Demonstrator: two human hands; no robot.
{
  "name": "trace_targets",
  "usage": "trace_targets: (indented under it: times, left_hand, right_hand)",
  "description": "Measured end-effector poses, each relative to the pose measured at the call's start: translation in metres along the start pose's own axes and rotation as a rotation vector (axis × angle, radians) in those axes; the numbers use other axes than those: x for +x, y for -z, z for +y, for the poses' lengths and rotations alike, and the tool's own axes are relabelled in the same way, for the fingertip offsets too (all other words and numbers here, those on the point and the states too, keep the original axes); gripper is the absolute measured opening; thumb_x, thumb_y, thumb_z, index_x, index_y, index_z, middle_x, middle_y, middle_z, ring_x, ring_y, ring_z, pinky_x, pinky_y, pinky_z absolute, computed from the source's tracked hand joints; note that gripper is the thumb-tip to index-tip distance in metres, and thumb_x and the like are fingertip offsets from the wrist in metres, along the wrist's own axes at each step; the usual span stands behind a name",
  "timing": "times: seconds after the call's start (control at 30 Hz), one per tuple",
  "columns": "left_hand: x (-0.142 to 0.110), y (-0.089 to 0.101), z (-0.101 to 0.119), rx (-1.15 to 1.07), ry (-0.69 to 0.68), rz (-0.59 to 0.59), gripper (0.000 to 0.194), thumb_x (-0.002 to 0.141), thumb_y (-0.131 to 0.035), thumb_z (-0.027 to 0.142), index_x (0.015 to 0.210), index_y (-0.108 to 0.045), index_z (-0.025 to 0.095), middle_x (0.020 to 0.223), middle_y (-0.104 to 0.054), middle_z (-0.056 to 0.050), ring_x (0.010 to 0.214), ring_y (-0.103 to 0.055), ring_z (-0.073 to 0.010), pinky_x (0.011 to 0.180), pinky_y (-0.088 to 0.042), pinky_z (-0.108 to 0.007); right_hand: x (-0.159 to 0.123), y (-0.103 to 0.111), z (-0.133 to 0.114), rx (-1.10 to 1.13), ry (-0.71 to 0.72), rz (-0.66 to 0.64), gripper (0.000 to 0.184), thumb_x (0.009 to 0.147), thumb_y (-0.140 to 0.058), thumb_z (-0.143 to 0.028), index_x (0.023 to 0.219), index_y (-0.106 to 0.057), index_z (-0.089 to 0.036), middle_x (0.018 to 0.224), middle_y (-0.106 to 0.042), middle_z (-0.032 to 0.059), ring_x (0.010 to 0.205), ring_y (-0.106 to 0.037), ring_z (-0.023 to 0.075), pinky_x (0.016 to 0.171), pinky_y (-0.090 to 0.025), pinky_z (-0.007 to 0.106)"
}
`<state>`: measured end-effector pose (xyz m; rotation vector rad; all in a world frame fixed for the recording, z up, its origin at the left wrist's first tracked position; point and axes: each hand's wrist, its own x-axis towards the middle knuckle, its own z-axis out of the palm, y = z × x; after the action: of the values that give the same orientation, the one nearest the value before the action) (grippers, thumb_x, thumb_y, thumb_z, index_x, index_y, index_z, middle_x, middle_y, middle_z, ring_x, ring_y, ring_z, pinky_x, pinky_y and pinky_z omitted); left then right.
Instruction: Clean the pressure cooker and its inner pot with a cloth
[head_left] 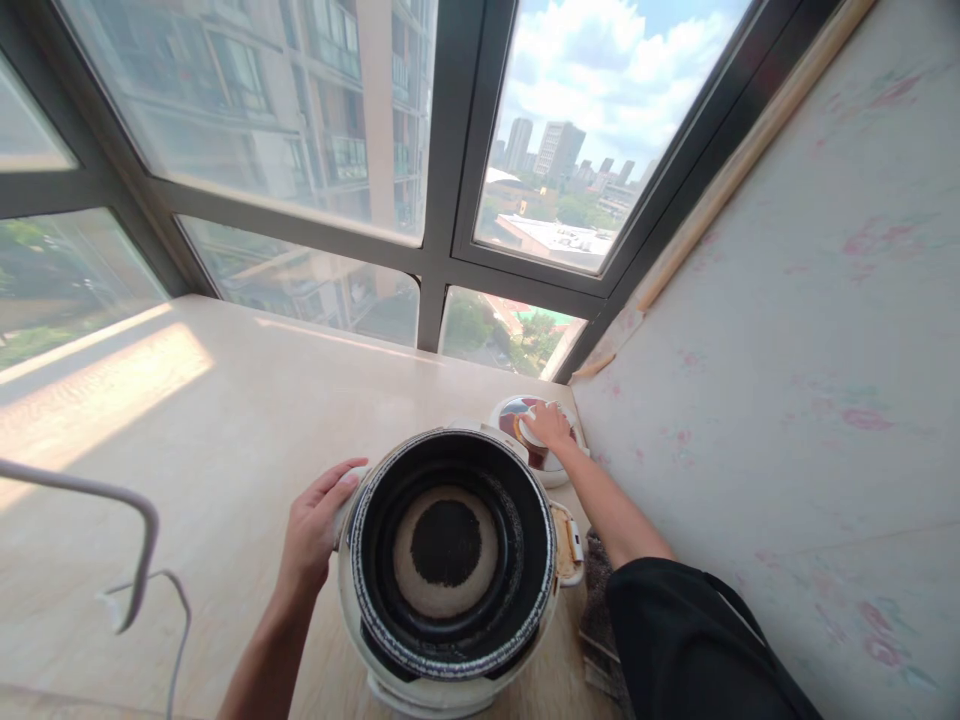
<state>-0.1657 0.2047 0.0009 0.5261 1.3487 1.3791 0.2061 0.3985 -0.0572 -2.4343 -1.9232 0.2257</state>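
In the lower middle of the head view stands a round, light-coloured electric cooker [351, 605] without its lid. Its black inner pot [517, 570] has a worn rim and a pale ring on the bottom; I see no food in it. My left hand [319, 515] is closed around the handle on the cooker's left side, thumb on top. Behind the cooker to the right, the lid [536, 458], white with a dark reddish pattern, lies on the sill. My right hand [551, 425] reaches over and grips the lid's knob, which the fingers partly hide.
The cooker stands on a pale sill [277, 400] below large framed windows [442, 240]. A flowered wall [810, 350] rises close on the right. Bent grey metal rods [97, 485] stick in from the left. Dark fabric [600, 630] lies right of the cooker.
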Motion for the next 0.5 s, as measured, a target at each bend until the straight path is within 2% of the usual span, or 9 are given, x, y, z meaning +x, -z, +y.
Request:
trace_targets:
  times: [0.1,0.17,0.27,0.33,0.4,0.43,0.5]
  left_hand:
    - [0.001,-0.002,0.0,-0.003,-0.025,-0.004,0.063,0.047,-0.092,0.047,0.098,-0.078,0.014,0.073,-0.074,-0.004,0.058,-0.06,-0.0128,0.053,-0.046,-0.02]
    - [0.002,-0.002,0.0,-0.004,-0.042,-0.017,0.06,0.047,-0.091,0.047,0.096,-0.078,0.014,0.072,-0.074,-0.003,0.059,-0.058,-0.013,0.053,-0.044,-0.021]
    - [0.003,-0.002,0.0,0.012,-0.068,-0.041,0.058,0.05,-0.088,0.047,0.096,-0.077,0.013,0.072,-0.073,-0.003,0.059,-0.058,-0.0129,0.054,-0.043,-0.022]
    - [0.003,0.0,-0.001,0.019,-0.077,-0.063,0.058,0.051,-0.087,0.048,0.097,-0.077,0.013,0.073,-0.072,-0.003,0.059,-0.057,-0.0129,0.055,-0.043,-0.022]
    - [0.004,0.001,-0.002,0.02,-0.082,-0.082,0.059,0.052,-0.086,0.048,0.098,-0.077,0.012,0.072,-0.072,-0.003,0.058,-0.057,-0.0129,0.056,-0.042,-0.023]
    - [0.004,0.001,-0.002,0.018,-0.085,-0.089,0.06,0.052,-0.085,0.048,0.099,-0.077,0.011,0.071,-0.071,-0.003,0.057,-0.056,-0.0127,0.055,-0.042,-0.023]
    - [0.003,0.002,-0.002,0.014,-0.092,-0.097,0.058,0.053,-0.085,0.046,0.099,-0.077,0.011,0.07,-0.071,-0.003,0.056,-0.055,-0.0125,0.055,-0.041,-0.023]
  right_hand:
    - [-0.003,0.006,0.004,0.057,0.01,-0.023,0.059,0.095,-0.061,-0.051,0.144,-0.054,-0.019,0.142,-0.055,0.0217,0.129,-0.058,0.0354,0.107,-0.042,0.046]
    - [-0.006,0.014,0.005,0.116,-0.006,-0.017,0.06,0.093,-0.064,-0.05,0.143,-0.054,-0.018,0.144,-0.051,0.0234,0.133,-0.053,0.0383,0.109,-0.039,0.051]
    - [-0.021,0.027,0.008,0.271,-0.05,0.029,0.065,0.096,-0.056,-0.057,0.143,-0.052,-0.013,0.143,-0.051,0.0281,0.136,-0.05,0.0415,0.11,-0.037,0.056]
    - [-0.045,0.032,0.01,0.411,-0.047,0.073,0.069,0.097,-0.047,-0.062,0.143,-0.052,-0.011,0.142,-0.053,0.0274,0.136,-0.05,0.039,0.112,-0.037,0.052]
    - [-0.082,0.032,0.012,0.567,-0.009,0.119,0.07,0.098,-0.04,-0.065,0.144,-0.051,-0.013,0.147,-0.052,0.0222,0.14,-0.049,0.0333,0.115,-0.037,0.045]
    - [-0.104,0.03,0.013,0.646,0.006,0.128,0.072,0.098,-0.035,-0.067,0.146,-0.049,-0.014,0.15,-0.052,0.0205,0.138,-0.052,0.0307,0.114,-0.04,0.043]
    - [-0.15,0.023,0.015,0.898,0.026,0.091,0.077,0.097,-0.026,-0.073,0.141,-0.054,-0.016,0.139,-0.063,0.0179,0.127,-0.062,0.0299,0.104,-0.05,0.043]
